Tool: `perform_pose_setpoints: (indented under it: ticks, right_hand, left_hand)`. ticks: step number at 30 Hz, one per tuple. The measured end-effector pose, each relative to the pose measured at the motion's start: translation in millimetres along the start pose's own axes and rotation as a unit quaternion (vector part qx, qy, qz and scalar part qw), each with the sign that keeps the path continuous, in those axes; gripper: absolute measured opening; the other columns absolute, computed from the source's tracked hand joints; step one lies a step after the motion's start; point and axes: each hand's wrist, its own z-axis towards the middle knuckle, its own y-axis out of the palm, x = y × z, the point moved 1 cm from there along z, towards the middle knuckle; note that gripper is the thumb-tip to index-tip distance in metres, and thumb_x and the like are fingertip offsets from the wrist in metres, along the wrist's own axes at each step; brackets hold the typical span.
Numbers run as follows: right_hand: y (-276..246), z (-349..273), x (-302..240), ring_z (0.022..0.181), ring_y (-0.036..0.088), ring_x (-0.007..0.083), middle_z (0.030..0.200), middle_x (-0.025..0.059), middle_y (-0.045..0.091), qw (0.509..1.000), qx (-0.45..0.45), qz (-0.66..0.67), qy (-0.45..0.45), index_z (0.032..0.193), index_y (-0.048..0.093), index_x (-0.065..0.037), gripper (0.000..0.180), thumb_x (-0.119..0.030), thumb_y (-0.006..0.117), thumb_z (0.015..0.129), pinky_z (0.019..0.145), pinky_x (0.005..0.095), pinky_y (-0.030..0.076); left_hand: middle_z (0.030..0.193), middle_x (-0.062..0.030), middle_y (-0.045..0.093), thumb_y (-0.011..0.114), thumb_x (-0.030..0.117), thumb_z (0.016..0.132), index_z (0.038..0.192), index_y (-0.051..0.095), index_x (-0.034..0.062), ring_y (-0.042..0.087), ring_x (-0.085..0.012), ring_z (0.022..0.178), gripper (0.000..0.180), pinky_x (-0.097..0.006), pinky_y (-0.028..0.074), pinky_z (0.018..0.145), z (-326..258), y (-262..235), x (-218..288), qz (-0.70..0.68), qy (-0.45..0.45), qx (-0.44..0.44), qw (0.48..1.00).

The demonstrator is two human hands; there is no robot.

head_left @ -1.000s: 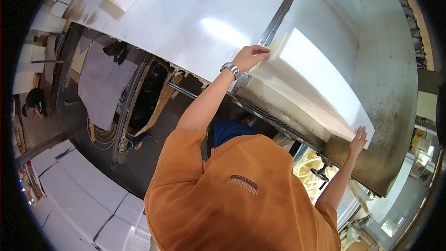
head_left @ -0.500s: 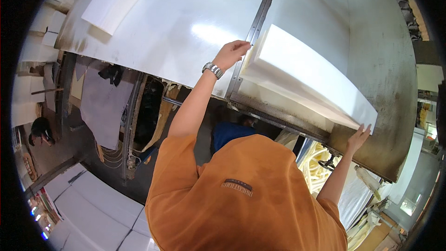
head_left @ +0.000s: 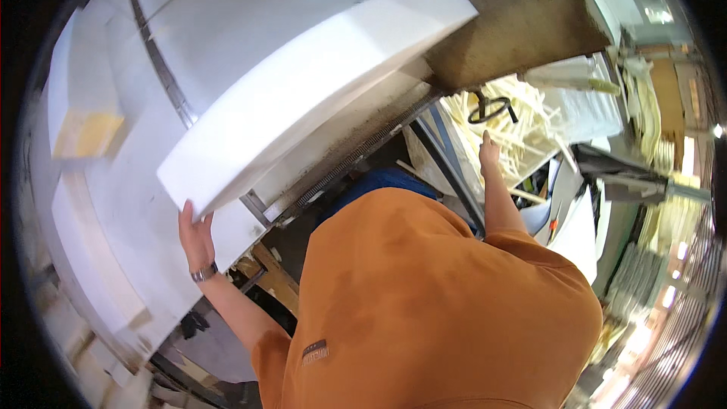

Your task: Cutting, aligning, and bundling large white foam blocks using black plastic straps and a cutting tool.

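A long white foam block [head_left: 318, 68] lies slantwise over the metal table, its outline bent by the lens. My left hand [head_left: 198, 241], with a metal watch at the wrist, grips the block's near left end, fingertips and thumb against its lower corner. My right hand [head_left: 490, 154] has left the block and reaches out just below a black handwheel [head_left: 494, 111]. A small gap shows between that hand and the wheel. Its fingers are seen edge-on, look stretched out, and hold nothing visible.
More foam pieces lie on the left: a white one with a yellowish end [head_left: 89, 132] and a long pale one [head_left: 95, 250]. A dark metal strip [head_left: 155, 53] crosses the tabletop. Pale foam offcuts [head_left: 522, 132] heap below the wheel. A brown-stained metal panel [head_left: 522, 23] stands beyond the block.
The view has swung to the right. My left hand has gone from open beside the block to gripping its end. My right hand has let go of the far end and moved toward the handwheel.
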Motion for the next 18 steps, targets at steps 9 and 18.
perform_pose_setpoints:
  ticks: [9, 18]
  right_hand:
    - [34.6, 18.5, -24.5, 0.108, 0.071, 0.0249, 0.119, 0.0152, 0.076, 0.949, -0.091, 0.302, 0.029, 0.131, 0.066, 0.002, 0.062, -0.053, 0.049, 0.109, 0.091, 0.0386, 0.054]
    - [106.2, -1.9, -116.0, 0.123, 0.067, 0.0255, 0.131, 0.0185, 0.071, 0.913, -0.310, 0.260, -0.046, 0.140, 0.059, 0.006, 0.067, -0.052, 0.045, 0.110, 0.102, 0.0368, 0.050]
  left_hand:
    - [0.158, -0.0092, 0.049, 0.061, 0.040, 0.101, 0.153, 0.046, 0.0071, 0.043, -0.0292, 0.146, 0.063, -0.055, 0.028, 0.123, 5.4, 28.4, -0.1, -0.107, -0.028, 0.019, 0.994]
    - [0.160, -0.0103, 0.047, 0.045, 0.064, 0.102, 0.156, 0.045, 0.0130, 0.043, -0.0310, 0.147, 0.074, -0.056, 0.035, 0.120, 48.5, -7.9, -51.4, -0.023, -0.087, 0.154, 0.984]
